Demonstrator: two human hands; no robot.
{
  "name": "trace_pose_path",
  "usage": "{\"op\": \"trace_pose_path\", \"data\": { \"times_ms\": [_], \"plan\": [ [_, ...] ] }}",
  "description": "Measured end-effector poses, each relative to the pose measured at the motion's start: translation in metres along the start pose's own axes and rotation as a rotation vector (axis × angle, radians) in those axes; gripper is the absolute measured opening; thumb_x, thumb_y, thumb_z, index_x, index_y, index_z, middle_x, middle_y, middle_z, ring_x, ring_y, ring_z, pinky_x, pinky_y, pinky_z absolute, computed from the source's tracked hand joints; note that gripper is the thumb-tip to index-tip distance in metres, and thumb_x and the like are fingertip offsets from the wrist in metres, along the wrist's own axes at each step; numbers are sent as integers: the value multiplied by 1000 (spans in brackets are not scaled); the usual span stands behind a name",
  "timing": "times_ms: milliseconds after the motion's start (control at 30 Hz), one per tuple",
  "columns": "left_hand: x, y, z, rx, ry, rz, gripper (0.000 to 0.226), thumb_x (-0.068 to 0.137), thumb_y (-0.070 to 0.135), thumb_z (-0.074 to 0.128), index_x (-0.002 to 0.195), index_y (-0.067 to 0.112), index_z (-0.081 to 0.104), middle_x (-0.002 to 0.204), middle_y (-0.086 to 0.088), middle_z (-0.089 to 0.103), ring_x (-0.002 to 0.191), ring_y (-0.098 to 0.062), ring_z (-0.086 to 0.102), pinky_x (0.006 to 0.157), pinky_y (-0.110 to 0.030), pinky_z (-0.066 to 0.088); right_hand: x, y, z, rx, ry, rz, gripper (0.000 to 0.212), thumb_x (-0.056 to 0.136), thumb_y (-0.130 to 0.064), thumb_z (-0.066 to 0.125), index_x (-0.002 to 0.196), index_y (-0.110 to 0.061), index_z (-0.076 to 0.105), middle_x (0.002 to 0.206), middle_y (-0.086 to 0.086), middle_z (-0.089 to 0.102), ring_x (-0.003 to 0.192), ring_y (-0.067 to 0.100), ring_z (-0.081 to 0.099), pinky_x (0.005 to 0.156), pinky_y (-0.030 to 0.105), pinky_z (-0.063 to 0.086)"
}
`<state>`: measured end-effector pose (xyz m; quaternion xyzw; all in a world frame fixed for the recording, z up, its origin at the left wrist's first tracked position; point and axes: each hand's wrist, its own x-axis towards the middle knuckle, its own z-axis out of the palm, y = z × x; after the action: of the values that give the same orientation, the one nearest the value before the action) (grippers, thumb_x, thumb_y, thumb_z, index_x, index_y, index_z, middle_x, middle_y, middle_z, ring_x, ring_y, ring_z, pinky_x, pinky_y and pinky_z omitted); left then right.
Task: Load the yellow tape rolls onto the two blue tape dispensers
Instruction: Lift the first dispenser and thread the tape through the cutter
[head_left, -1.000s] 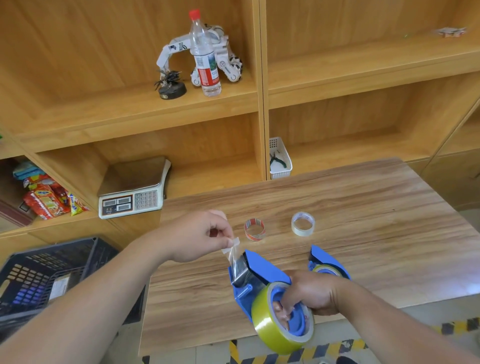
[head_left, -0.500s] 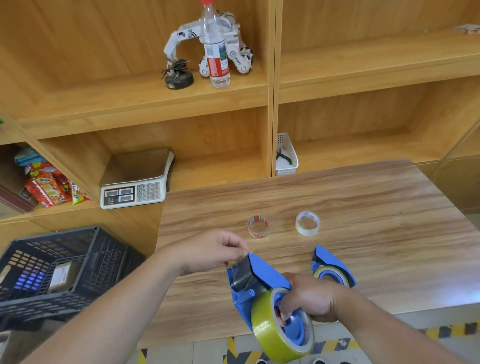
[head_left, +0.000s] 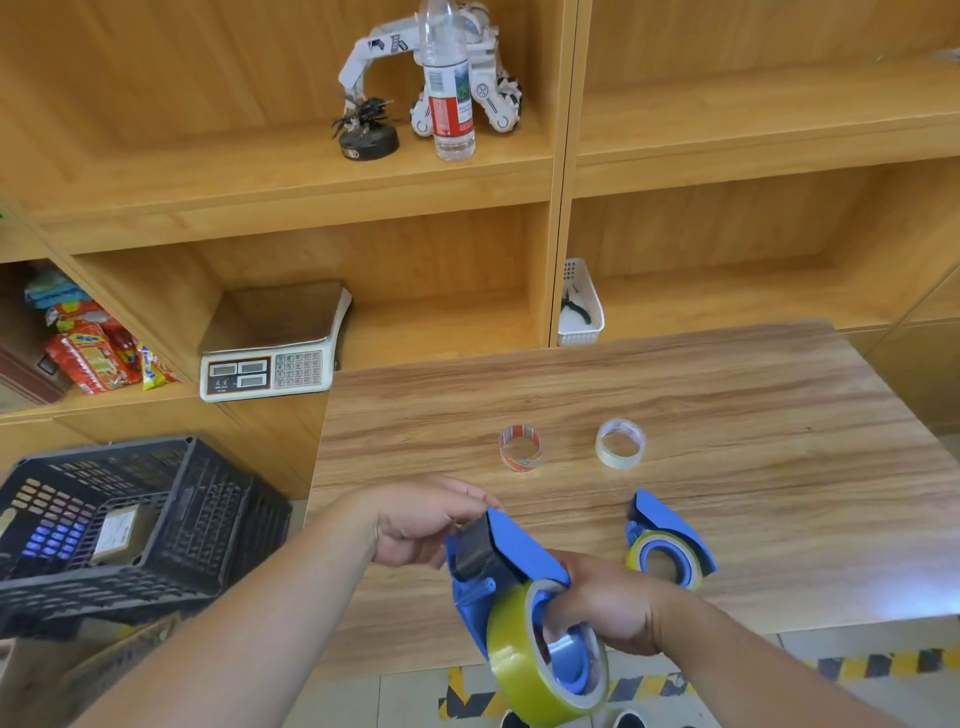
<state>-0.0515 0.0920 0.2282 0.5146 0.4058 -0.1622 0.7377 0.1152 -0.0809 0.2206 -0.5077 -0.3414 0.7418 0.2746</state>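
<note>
My right hand (head_left: 605, 603) grips a blue tape dispenser (head_left: 511, 564) over the table's front edge, fingers through the core of the yellow tape roll (head_left: 519, 660) mounted on it. My left hand (head_left: 421, 522) pinches the tape's loose end against the dispenser's front, at the metal blade plate. A second blue dispenser (head_left: 667, 538) lies on the wooden table (head_left: 727, 415) to the right, with a yellow roll seated in it.
Two small tape rolls, one red-striped (head_left: 520, 448) and one clear white (head_left: 621, 443), lie mid-table. A black plastic crate (head_left: 130, 525) sits on the floor to the left. Wooden shelves behind hold a scale (head_left: 270, 358), a bottle (head_left: 447, 88) and a white basket (head_left: 582, 306).
My left hand has come down and in, from holding the tape's end stretched up above the dispenser to pressing it at the dispenser's front. The camera has tilted.
</note>
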Motion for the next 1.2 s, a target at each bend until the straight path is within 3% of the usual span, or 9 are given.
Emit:
{"op": "trace_pose_path", "data": {
  "times_ms": [67, 167, 300, 433, 533, 667, 833, 967, 1200],
  "plan": [
    [8, -4, 3, -58, 88, 7, 12, 88, 20, 65, 91, 25, 76, 93, -6, 63, 82, -23, 57, 74, -31, 44, 5, 7, -2, 87, 28, 10, 36, 73, 13, 53, 100, -5, 70, 94, 16, 67, 84, 27, 64, 73, 29, 53],
    [20, -13, 11, -184, 306, 29, 16, 98, 28, 63, 95, 22, 77, 80, 4, 72, 64, -12, 65, 64, -25, 53, 14, 18, -7, 173, 85, 42, 35, 68, 6, 61, 97, -9, 73, 94, 15, 67, 90, 31, 60, 80, 38, 47],
    [38, -42, 7, -319, 472, 22, 21, 101, 33, 57, 99, 21, 75, 85, 6, 73, 69, -10, 67, 63, -25, 51, 22, 28, -13, 187, 207, 67, 34, 80, 13, 55, 102, -9, 70, 84, 7, 74, 77, 22, 68, 75, 35, 52],
    [44, -71, 14, -499, 439, 13, 28, 99, 39, 63, 106, 13, 72, 98, -7, 77, 79, -20, 72, 65, -31, 55, 40, 41, -23, 141, 339, 87, 42, 72, 1, 60, 111, -14, 68, 94, 10, 77, 87, 26, 69, 81, 41, 49],
    [48, -87, 28, -556, 339, 30, 33, 96, 41, 68, 112, 13, 72, 97, -7, 78, 81, -21, 74, 77, -38, 57, 59, 54, -30, 34, 505, 179, 40, 73, -6, 64, 109, -22, 65, 93, 6, 80, 83, 21, 71, 71, 36, 49],
    [62, -103, 42, -521, 299, 43, 37, 92, 33, 75, 123, 16, 65, 107, -8, 75, 90, -23, 72, 84, -37, 59, 82, 73, -41, -74, 626, 293, 47, 60, -20, 68, 105, -28, 62, 93, 7, 78, 93, 29, 72, 88, 48, 57],
    [95, -131, 38, -455, 364, -18, 43, 85, 15, 82, 124, 10, 64, 117, -16, 75, 99, -29, 75, 93, -39, 61, 104, 87, -46, -137, 672, 374, 47, 68, -20, 70, 114, -23, 59, 91, 2, 71, 81, 21, 65, 68, 36, 52],
    [121, -151, 29, -462, 393, -61, 39, 85, 12, 82, 120, 6, 67, 116, -18, 76, 111, -35, 73, 100, -45, 59, 121, 102, -51, -246, 681, 418, 42, 67, -25, 69, 108, -24, 61, 94, -1, 71, 83, 19, 69, 76, 39, 57],
    [150, -168, 15, -483, 440, -122, 46, 77, 19, 87, 118, 9, 67, 111, -15, 78, 104, -29, 76, 95, -43, 61, 149, 115, -60, -355, 646, 432, 34, 74, -27, 66, 107, -22, 65, 104, 2, 67, 84, 19, 68, 75, 37, 59]
  ]
}}
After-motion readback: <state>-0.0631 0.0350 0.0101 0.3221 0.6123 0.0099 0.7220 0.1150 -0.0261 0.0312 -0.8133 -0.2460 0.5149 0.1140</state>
